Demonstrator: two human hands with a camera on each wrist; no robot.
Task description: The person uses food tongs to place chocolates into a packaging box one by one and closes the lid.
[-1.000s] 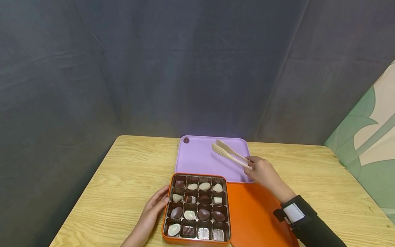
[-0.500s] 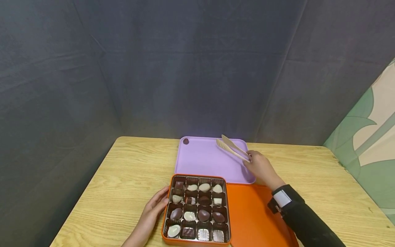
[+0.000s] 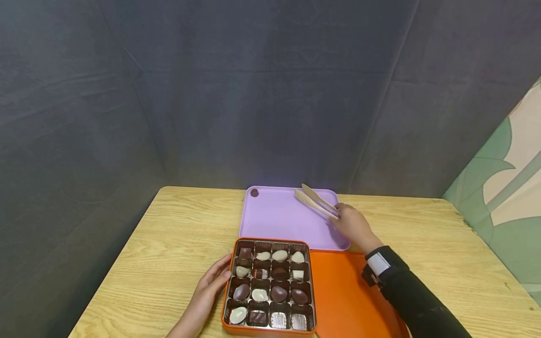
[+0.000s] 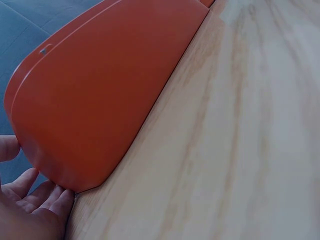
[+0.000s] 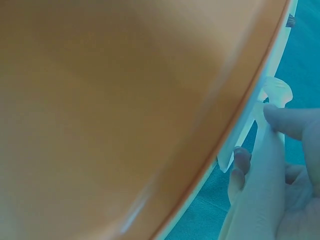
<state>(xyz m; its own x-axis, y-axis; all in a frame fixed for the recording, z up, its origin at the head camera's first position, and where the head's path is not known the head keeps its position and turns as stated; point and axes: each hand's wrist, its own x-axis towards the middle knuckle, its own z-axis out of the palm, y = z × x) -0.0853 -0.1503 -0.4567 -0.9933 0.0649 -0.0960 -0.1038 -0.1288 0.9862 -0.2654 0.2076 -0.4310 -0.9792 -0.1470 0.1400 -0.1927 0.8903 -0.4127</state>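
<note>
An orange-rimmed chocolate box stands near me, its dark divided insert holding brown and cream chocolates. My left hand rests along its left side; in the left wrist view the fingertips touch the orange wall. Pale tongs are gripped in my right hand over the right part of a lilac tray. The tongs' ends are apart, with nothing seen between them. A small dark chocolate lies in the tray's far left corner. Silvery ridged bottoms show in two front-row compartments.
An orange lid lies right of the box, beneath my right forearm. The tray sits directly behind the box on the wooden table. A dark grey curtain hangs behind the table, and a leaf-patterned cloth is at the right.
My right hand has moved a little back and to the left, and the tongs' ends have shifted towards the tray's far edge. The left hand and box have stayed in place.
</note>
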